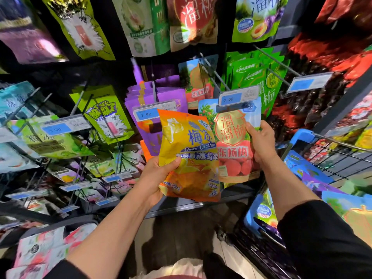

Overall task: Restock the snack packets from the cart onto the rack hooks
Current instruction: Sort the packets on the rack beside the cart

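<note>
My left hand (159,176) grips an orange-yellow snack packet (189,156) at its lower left edge, thumb on the front. My right hand (259,141) grips the right edge of a blue and red packet (233,146), just beside the first one. To the right of my right hand, the blue cart (302,135) holds more packets (308,168).

left hand (159,178) gripping an orange snack packet (189,156), right hand (261,143) holding a blue-and-red packet (231,141) hanging under a price tag (238,96), purple packets (159,97) behind, blue cart (302,135) on the right
</note>
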A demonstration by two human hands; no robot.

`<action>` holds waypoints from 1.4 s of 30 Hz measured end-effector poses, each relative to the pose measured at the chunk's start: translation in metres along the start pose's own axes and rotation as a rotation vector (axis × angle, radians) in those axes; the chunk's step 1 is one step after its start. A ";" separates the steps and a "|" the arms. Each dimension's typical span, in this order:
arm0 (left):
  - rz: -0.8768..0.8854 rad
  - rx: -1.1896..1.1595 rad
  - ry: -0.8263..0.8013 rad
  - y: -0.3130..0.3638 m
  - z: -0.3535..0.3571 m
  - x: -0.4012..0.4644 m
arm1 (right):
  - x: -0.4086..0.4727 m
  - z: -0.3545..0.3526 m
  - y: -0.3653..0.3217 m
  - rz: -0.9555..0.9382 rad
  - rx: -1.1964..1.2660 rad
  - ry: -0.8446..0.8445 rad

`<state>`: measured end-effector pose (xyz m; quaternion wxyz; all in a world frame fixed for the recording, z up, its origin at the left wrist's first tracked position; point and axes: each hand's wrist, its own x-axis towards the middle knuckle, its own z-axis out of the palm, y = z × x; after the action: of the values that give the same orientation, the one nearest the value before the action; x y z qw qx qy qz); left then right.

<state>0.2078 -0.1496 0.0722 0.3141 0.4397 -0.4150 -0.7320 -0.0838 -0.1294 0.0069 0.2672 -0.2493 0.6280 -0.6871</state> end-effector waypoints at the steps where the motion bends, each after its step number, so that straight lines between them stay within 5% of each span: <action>1: 0.004 -0.007 -0.021 -0.002 0.001 -0.001 | -0.004 -0.002 0.001 -0.008 0.004 -0.005; 21: 0.104 0.001 -0.266 -0.043 -0.003 0.017 | -0.004 0.007 0.011 -0.224 0.122 0.018; 34: 0.083 0.077 -0.262 -0.041 0.003 0.038 | 0.069 -0.001 0.059 -0.198 0.072 0.012; 42: 0.104 0.131 -0.275 -0.045 0.012 0.046 | 0.042 0.008 0.028 -0.133 0.062 0.071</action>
<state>0.1733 -0.1628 0.0184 0.2624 0.3330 -0.5233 -0.7392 -0.1079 -0.1659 -0.0197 0.2062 -0.2578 0.5976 -0.7307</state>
